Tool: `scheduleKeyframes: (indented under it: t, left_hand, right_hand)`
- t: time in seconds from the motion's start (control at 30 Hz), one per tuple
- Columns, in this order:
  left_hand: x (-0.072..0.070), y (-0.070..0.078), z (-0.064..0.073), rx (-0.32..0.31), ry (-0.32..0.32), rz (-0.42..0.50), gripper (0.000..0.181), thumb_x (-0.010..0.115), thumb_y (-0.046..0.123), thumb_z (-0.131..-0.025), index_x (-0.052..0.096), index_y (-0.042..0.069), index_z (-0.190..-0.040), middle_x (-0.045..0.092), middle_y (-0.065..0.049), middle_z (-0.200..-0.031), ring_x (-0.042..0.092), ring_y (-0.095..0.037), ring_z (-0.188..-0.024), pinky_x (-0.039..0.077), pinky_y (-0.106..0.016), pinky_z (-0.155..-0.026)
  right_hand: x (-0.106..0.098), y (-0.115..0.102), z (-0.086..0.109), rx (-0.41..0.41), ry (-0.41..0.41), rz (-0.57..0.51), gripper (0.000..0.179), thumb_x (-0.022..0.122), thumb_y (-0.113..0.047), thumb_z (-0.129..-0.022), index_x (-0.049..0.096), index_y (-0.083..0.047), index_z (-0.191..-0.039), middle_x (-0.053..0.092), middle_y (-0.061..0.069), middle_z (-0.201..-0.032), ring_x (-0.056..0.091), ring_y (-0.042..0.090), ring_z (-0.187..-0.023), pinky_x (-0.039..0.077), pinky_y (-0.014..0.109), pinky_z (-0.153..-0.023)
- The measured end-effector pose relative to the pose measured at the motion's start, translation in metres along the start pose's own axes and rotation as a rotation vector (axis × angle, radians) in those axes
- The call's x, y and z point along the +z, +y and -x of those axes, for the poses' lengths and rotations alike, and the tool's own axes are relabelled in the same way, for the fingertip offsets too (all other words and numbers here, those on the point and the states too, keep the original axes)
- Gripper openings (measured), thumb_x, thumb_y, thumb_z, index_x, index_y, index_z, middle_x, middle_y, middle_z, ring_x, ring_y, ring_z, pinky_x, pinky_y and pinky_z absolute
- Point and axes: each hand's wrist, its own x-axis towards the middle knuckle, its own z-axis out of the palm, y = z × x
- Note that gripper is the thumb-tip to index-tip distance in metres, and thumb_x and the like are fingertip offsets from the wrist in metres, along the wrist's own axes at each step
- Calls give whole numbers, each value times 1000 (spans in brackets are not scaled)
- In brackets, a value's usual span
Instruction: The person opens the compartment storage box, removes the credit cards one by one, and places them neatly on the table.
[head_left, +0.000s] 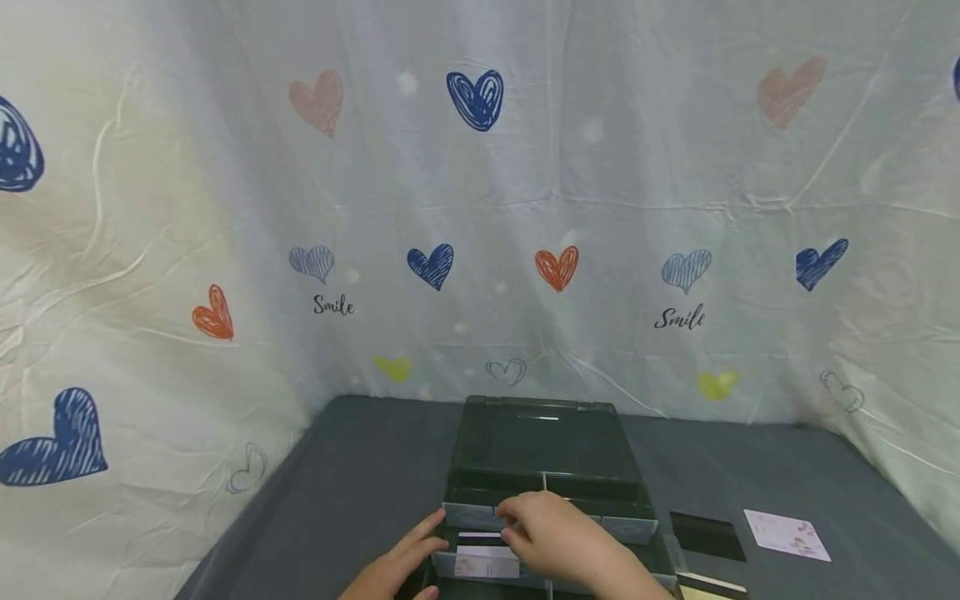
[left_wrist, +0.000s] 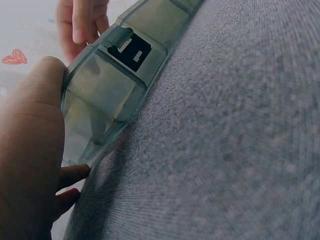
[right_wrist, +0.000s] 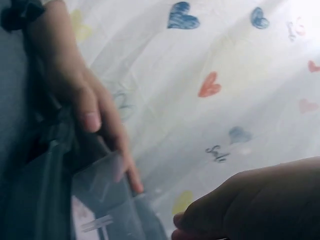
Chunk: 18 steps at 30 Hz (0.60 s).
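Note:
A dark green see-through plastic box [head_left: 547, 437], its lid raised at the back, stands in front of me with compartments split by dividers. My left hand [head_left: 397, 562] rests against the box's left side with fingers spread and fairly straight. My right hand [head_left: 555, 533] reaches over the box, its bent fingertips right at a white card with a black stripe [head_left: 480, 539] in a left compartment. I cannot tell whether the fingers pinch that card. A pale printed card [head_left: 486, 567] stands just in front of it. In the left wrist view a black latch [left_wrist: 134, 52] shows on the box's front.
On the grey cloth [head_left: 375, 467] right of the box lie a black card [head_left: 707, 536] and a pink flowered card [head_left: 787, 534]. A yellowish card with a dark stripe [head_left: 708, 588] is partly cut off below. A curtain with hearts [head_left: 480, 208] hangs behind.

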Motion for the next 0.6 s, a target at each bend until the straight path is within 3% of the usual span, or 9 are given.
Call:
scheduleKeyframes:
  t: [0.07,0.2,0.3,0.33,0.47,0.6]
  left_hand:
    - [0,1,2,-5,5,-5,42,61,28,-106,54,16,-145,32,-15,-165,48,-24,-140,54,-36,-89]
    - [0,2,1,-8,16,-17,42,62,29,-105,54,17,-145,33,-14,-165,48,-25,-139,54,-37,-91]
    - [0,2,0,7,22,-23,42,62,28,-105,55,15,-144,33,-16,-164,49,-25,-138,55,-37,-90]
    - [0,1,0,13,22,-22,42,62,27,-105,55,14,-144,34,-17,-164,49,-25,-138,55,-37,-90]
    - [0,1,0,27,23,-16,42,62,26,-105,54,13,-144,34,-17,-164,50,-24,-138,55,-36,-88]
    - [1,0,0,39,41,-32,42,64,26,-104,56,12,-143,35,-16,-163,50,-24,-137,55,-35,-88]
  right_hand:
    - [7,1,-4,-2,-7,19,28,67,-16,-100,72,2,-121,74,7,-115,70,10,-96,57,30,-79]
    - [18,4,-9,-20,0,72,23,65,-20,-101,77,-1,-106,73,-3,-87,66,6,-75,54,27,-68]
    - [24,3,-10,-28,11,99,27,62,-25,-104,76,-11,-85,57,-12,-63,51,2,-56,48,24,-59]
    - [26,2,-9,-31,15,118,30,61,-27,-104,76,-12,-83,57,-14,-63,51,1,-56,49,24,-59]
    - [34,0,-8,-45,14,220,46,53,-31,-108,64,-19,-64,45,-14,-55,47,2,-53,50,26,-60]
    - [45,0,-7,-72,51,289,56,49,-31,-109,47,-22,-54,31,-14,-51,38,3,-46,46,25,-54]
